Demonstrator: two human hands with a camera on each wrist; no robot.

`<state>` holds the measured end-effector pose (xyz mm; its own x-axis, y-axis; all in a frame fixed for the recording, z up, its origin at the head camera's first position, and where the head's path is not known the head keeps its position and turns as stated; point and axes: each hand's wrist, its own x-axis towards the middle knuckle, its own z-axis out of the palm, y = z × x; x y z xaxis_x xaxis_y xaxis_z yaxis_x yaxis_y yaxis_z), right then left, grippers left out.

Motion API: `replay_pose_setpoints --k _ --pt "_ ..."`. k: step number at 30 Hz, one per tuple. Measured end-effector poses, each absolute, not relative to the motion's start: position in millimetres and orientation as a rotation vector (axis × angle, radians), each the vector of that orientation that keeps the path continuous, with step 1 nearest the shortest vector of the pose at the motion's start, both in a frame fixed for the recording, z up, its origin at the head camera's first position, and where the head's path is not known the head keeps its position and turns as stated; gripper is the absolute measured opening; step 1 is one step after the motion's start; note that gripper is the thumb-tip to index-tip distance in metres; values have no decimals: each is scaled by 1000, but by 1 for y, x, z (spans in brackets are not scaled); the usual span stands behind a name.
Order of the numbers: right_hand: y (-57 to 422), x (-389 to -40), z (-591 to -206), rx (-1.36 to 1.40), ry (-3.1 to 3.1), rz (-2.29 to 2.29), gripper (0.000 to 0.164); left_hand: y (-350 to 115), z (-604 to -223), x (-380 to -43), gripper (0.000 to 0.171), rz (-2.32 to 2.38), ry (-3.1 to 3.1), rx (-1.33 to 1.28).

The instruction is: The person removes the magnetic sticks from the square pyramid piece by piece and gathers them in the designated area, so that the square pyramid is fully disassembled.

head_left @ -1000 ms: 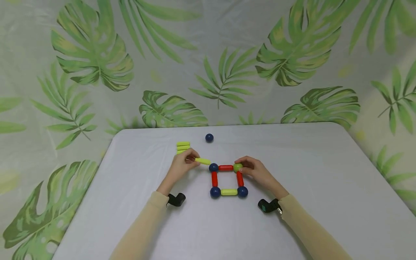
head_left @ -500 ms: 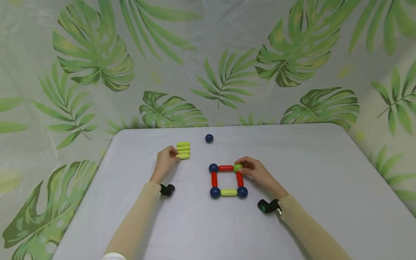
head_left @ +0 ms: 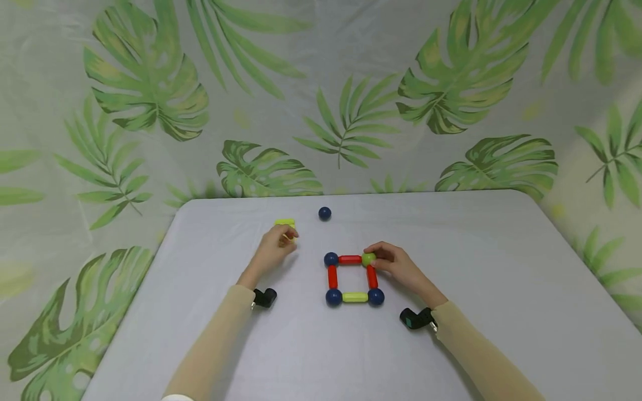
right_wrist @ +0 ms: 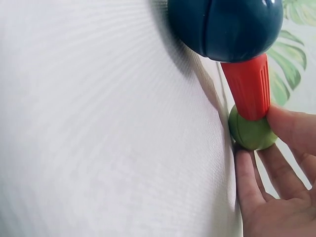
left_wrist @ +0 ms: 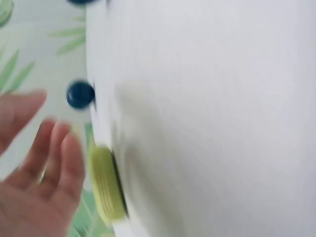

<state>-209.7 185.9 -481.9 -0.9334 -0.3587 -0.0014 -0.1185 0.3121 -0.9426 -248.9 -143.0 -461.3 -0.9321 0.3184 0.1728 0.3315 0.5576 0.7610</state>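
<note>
A square of magnetic rods and balls lies mid-table: red rods (head_left: pixel 350 259) on three sides, a yellow-green rod (head_left: pixel 355 297) on the near side. Blue balls (head_left: pixel 334 297) form three corners and a green ball (head_left: pixel 368 259) the far right one. My right hand (head_left: pixel 397 267) pinches this green ball between thumb and fingers, as the right wrist view confirms. Over the row of loose yellow-green rods (head_left: pixel 284 221) hovers my left hand (head_left: pixel 273 248), thumb and fingers apart and holding nothing. In the left wrist view those rods (left_wrist: pixel 106 185) lie just beyond its fingertips.
A loose blue ball (head_left: pixel 325 213) sits near the far edge of the white-covered table (head_left: pixel 451 239). Behind it hangs a leaf-patterned cloth (head_left: pixel 351 67). Each wrist wears a small black camera (head_left: pixel 416 318).
My left hand carried a yellow-green rod from near the square's far left ball back to the row and let go of it. It has since shifted slightly right. My right hand stays put.
</note>
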Motion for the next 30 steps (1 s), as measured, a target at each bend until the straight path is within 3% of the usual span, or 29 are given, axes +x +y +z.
replay_pose_setpoints --k 4,8,20,30 --pt "189 -208 -482 -451 2372 -1663 27 -114 -458 -239 29 -1417 -2852 -1013" --pt "192 -205 -481 -474 2367 -1652 27 -89 -458 -237 30 -1379 -2970 -1177" --pt "196 -202 -481 -481 2349 -1667 28 -69 -458 -244 21 -1122 -2998 -1174" --pt "194 -202 -482 -458 2364 -1652 27 -62 -464 -260 31 -1401 -2778 -683"
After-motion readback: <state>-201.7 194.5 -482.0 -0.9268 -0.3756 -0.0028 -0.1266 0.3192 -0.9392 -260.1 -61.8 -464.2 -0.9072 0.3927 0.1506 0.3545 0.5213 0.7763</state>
